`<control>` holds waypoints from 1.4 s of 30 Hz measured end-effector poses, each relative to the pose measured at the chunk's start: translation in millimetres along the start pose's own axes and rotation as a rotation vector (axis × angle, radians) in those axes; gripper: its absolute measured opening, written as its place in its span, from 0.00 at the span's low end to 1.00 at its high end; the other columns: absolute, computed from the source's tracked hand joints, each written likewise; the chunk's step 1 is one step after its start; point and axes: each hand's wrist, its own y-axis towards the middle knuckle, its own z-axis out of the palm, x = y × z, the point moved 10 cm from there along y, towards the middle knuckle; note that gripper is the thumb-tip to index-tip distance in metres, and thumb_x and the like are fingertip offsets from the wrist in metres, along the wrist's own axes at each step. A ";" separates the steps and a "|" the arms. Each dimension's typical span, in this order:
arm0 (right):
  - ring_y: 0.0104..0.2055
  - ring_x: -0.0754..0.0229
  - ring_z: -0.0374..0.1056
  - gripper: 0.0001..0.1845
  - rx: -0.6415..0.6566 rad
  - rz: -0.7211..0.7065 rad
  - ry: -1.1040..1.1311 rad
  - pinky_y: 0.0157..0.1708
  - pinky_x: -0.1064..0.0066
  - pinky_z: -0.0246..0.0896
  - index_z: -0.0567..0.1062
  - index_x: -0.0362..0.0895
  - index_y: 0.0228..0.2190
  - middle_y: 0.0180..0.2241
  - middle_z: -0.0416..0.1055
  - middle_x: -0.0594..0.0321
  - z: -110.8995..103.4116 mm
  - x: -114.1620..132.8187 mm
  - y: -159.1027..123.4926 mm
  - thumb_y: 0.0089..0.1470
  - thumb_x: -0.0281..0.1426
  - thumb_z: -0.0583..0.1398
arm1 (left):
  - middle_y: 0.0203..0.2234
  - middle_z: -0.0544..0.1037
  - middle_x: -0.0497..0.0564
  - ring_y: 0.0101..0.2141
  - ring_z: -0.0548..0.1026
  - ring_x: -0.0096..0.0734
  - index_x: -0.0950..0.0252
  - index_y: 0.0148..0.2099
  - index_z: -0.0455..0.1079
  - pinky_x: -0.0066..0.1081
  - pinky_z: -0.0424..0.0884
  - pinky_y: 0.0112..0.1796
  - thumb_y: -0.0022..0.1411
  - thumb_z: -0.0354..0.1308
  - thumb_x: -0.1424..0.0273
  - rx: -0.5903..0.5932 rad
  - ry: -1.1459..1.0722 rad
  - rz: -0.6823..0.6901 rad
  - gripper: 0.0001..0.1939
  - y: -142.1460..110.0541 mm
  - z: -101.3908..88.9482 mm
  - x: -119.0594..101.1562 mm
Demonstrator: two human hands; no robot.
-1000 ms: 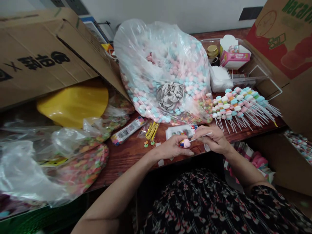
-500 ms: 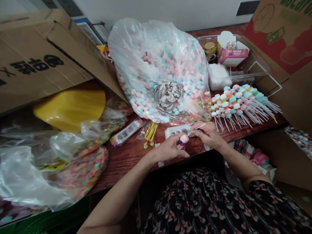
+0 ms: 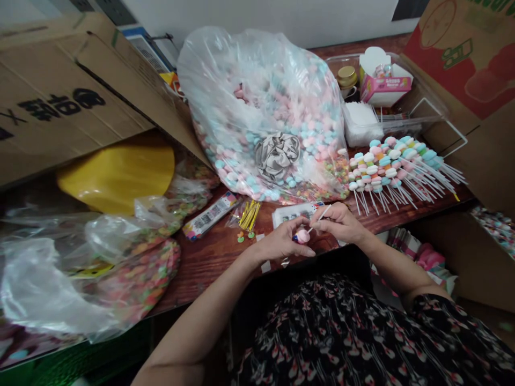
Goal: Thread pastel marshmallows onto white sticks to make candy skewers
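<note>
Single head-worn view; faces forward and down, close over red-brown wooden table [image 3: 213,257]; black floral-print shirt [image 3: 322,327] at bottom, pale wall [image 3: 289,19] at top.

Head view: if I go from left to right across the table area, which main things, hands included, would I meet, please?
Shiny yellow item → printed packet → gold-coloured strips → left hand → right hand → candies on white sticks.

Pale wall [image 3: 341,24] behind a reddish, seemingly wooden table [image 3: 205,262].
</note>
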 end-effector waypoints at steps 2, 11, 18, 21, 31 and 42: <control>0.22 0.70 0.64 0.10 -0.017 0.033 0.053 0.23 0.78 0.59 0.76 0.39 0.26 0.22 0.71 0.65 -3.5 -2.2 -1.6 0.55 0.33 0.62 | 0.31 0.74 0.43 0.32 0.72 0.27 0.65 0.47 0.68 0.25 0.66 0.32 0.39 0.74 0.70 0.041 0.016 0.019 0.31 -2.5 0.8 -0.1; 0.24 0.67 0.69 0.12 0.104 0.090 0.283 0.26 0.76 0.63 0.77 0.39 0.29 0.23 0.74 0.63 -6.1 -16.5 2.0 0.52 0.37 0.65 | 0.23 0.76 0.48 0.26 0.77 0.32 0.67 0.35 0.68 0.27 0.69 0.27 0.43 0.73 0.62 0.448 -0.335 -0.150 0.22 -20.3 52.1 23.3; 0.22 0.68 0.66 0.12 0.119 0.139 0.116 0.26 0.77 0.61 0.74 0.39 0.27 0.21 0.72 0.66 -0.6 -19.0 6.7 0.54 0.36 0.63 | 0.12 0.70 0.43 0.12 0.66 0.22 0.66 0.24 0.62 0.21 0.59 0.15 0.45 0.72 0.65 0.231 -0.362 -0.132 0.20 -7.9 45.6 28.6; 0.21 0.69 0.64 0.10 0.112 0.142 0.020 0.25 0.78 0.59 0.73 0.39 0.26 0.19 0.70 0.67 4.8 -17.5 5.6 0.55 0.33 0.61 | 0.11 0.69 0.43 0.11 0.64 0.20 0.66 0.23 0.61 0.20 0.56 0.13 0.44 0.72 0.66 0.124 -0.295 -0.154 0.20 -4.3 37.6 30.7; 0.25 0.67 0.66 0.09 -0.015 0.048 -0.186 0.28 0.77 0.59 0.75 0.40 0.25 0.23 0.73 0.65 8.0 -18.9 9.2 0.54 0.30 0.59 | 0.18 0.69 0.40 0.16 0.67 0.19 0.66 0.35 0.68 0.22 0.63 0.20 0.44 0.72 0.65 -0.103 -0.208 -0.069 0.20 -1.3 13.4 17.0; 0.26 0.68 0.61 0.07 -0.004 0.040 -0.047 0.28 0.76 0.56 0.76 0.41 0.29 0.24 0.68 0.67 5.1 -11.4 31.8 0.52 0.33 0.62 | 0.21 0.71 0.46 0.20 0.69 0.22 0.66 0.33 0.65 0.22 0.61 0.22 0.58 0.57 0.47 -0.106 -0.201 0.033 0.24 -10.3 1.6 -3.2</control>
